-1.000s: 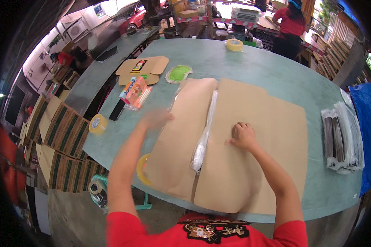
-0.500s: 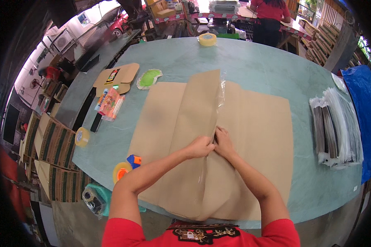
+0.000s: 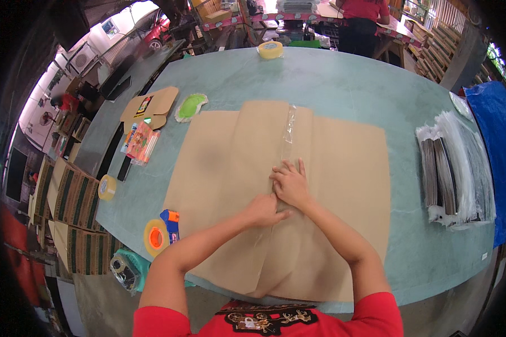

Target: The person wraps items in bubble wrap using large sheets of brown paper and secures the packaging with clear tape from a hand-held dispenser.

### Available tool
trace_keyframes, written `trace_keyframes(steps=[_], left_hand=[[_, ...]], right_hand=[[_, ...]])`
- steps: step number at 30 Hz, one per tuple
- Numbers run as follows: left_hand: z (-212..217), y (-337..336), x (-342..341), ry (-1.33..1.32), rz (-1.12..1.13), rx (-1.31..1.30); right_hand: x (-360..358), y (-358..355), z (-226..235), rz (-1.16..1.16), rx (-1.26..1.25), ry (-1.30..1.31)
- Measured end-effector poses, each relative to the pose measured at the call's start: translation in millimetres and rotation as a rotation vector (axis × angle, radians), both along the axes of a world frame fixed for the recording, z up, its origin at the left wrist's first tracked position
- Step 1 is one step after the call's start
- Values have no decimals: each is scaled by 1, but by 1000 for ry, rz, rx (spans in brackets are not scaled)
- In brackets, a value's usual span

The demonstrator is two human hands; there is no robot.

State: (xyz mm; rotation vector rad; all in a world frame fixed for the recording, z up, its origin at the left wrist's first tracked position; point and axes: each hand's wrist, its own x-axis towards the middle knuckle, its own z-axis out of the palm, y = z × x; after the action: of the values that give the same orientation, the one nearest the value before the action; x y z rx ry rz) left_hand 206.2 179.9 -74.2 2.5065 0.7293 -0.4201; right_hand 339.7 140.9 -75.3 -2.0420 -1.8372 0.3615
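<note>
- Brown paper (image 3: 348, 168): center of frame, spread over the green table (image 3: 410, 101); a folded panel lies along its middle, left of a clear strip (image 3: 289, 126).
- Strip: shiny, see-through, runs from upper center of the paper down toward the hands.
- Right hand (image 3: 290, 185): just right of frame center, back of hand up. Fingers extended, gaps between some tips, laid on the paper at the strip's lower visible end. No grip around anything seen.
- Left hand (image 3: 260, 211): slightly lower and to the left of the right hand, just beside it. Fingers curled in, thumb sticking out toward the right over the paper. Fingertips hidden, so cannot tell whether they pinch the paper edge or only press on it.
- Hands very close together near the middle seam; whether they touch, can't tell.
- Blue-and-orange tape dispenser (image 3: 172, 223) with a tape roll (image 3: 149, 238) beside it: lower left, near left forearm.
- More tape: one roll (image 3: 107, 187) at left table edge, another roll (image 3: 271, 50) at top center.
- Upper left of table: green patch (image 3: 191, 106), flat cardboard piece (image 3: 162, 106), orange packet (image 3: 142, 142).
- Right side: plastic-wrapped stacks (image 3: 461, 168), blue sheet (image 3: 492, 135) beyond.
</note>
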Motion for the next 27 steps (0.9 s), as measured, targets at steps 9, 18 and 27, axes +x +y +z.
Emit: trace_keyframes(steps=[9, 18, 27], left_hand=[[4, -29, -33, -456, -302, 352], [-9, -49, -41, -351, -119, 513], [-6, -51, -158, -782, -233, -184]], right_hand=[[46, 89, -46, -188, 154, -187], [6, 41, -41, -159, 85, -220], [-159, -204, -2, 345, -112, 463]])
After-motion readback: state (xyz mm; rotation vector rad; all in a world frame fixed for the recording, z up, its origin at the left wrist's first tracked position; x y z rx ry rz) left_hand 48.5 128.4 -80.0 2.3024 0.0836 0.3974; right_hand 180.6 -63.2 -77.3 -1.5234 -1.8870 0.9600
